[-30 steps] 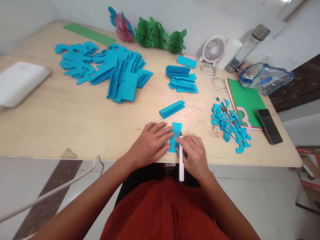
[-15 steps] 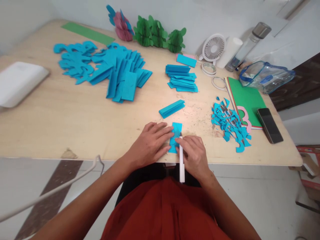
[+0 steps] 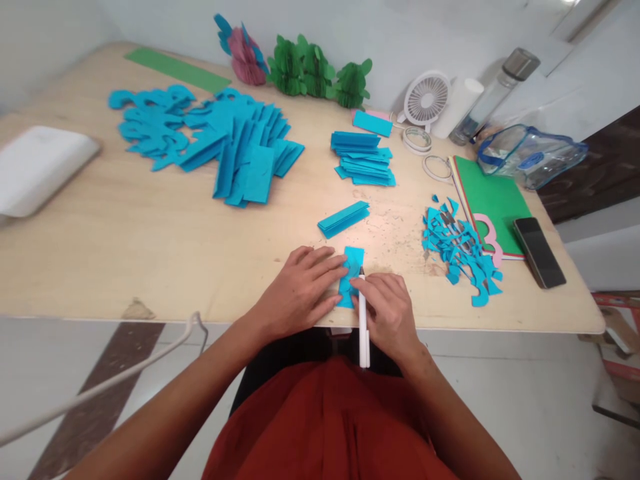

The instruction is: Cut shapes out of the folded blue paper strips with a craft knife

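At the hands [image 3: 303,291], blue paper [image 3: 355,256], white marker [image 3: 363,321]; pouch label [image 3: 531,161] unreadably small.

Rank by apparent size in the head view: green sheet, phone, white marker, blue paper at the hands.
1. Green sheet
2. Phone
Smaller as visible, unranked: blue paper and white marker; the left hand partly covers the paper, so their order is unsure.

Two hands [image 3: 301,291] were around six o'clock, one pen [image 3: 363,320] at five. Three green paper figures [image 3: 315,72] stood near twelve, two tape rolls [image 3: 417,150] lay at two, and one phone [image 3: 540,253] at three.
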Motion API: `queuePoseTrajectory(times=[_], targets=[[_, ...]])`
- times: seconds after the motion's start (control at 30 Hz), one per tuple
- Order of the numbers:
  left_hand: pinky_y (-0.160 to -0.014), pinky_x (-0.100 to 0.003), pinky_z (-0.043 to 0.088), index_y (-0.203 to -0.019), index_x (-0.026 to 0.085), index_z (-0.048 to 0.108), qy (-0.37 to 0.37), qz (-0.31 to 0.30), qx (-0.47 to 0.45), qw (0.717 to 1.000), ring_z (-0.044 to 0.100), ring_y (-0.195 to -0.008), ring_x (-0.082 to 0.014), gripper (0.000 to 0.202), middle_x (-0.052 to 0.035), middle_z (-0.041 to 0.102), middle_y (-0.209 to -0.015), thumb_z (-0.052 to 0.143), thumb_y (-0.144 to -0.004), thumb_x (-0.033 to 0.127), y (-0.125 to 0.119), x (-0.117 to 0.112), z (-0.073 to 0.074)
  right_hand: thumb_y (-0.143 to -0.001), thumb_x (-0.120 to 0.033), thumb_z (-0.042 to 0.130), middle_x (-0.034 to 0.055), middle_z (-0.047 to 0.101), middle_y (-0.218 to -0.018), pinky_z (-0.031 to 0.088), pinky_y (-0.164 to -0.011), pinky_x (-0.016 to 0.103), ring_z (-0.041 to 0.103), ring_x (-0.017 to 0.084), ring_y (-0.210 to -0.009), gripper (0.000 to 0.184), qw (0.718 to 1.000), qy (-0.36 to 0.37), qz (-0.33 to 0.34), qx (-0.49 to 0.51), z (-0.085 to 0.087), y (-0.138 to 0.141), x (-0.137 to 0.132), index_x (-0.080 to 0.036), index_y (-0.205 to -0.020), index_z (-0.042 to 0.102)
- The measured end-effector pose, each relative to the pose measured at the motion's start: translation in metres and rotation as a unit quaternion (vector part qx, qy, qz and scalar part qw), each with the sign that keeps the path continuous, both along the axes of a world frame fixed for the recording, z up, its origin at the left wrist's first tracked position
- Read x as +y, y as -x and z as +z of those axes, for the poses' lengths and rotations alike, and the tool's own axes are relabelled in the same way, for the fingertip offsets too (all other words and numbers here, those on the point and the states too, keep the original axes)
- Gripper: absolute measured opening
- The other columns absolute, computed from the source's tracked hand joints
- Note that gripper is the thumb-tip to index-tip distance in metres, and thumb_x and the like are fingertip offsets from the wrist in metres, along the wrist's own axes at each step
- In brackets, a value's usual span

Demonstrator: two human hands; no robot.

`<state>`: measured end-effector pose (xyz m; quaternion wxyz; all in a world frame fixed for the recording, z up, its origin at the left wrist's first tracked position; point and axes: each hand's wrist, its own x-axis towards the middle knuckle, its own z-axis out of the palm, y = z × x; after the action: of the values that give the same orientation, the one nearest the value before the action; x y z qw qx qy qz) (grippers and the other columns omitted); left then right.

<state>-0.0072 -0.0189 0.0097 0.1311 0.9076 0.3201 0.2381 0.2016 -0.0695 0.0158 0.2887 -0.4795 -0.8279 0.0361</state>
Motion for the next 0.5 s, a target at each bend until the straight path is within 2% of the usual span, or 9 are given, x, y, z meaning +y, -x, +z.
queuePoseTrajectory(times=[0.3, 0.5], targets=[[-0.106, -0.051, 0.035, -0.129, 0.016, 0.059, 0.004, 0.004, 0.007, 1.0, 0.05, -0.129, -0.0315, 0.038, -0.0117, 0.063, -0.134, 0.046, -0.095, 0.03, -0.0011, -0.0007, 0.0038, -0.096, -0.015, 0.049, 0.0089, 0.072, -0.094, 0.045, -0.081, 0.038, 0.062, 0.023, -0.092, 0.023, 1.0, 0.003, -0.004, -0.001, 0.0002, 0.0012, -0.0004, -0.018, -0.112, 0.066], [-0.106, -0.051, 0.035, -0.13, 0.016, 0.058, 0.012, 0.004, 0.017, 1.0, 0.049, -0.129, -0.0323, 0.04, -0.0125, 0.061, -0.136, 0.047, -0.094, 0.03, -0.0009, 0.0001, 0.0049, -0.096, -0.014, 0.049, 0.0088, 0.072, -0.095, 0.046, -0.08, 0.038, 0.063, 0.022, -0.092, 0.024, 1.0, 0.007, -0.005, -0.001, 0.0003, 0.0016, -0.0009, -0.017, -0.112, 0.066]])
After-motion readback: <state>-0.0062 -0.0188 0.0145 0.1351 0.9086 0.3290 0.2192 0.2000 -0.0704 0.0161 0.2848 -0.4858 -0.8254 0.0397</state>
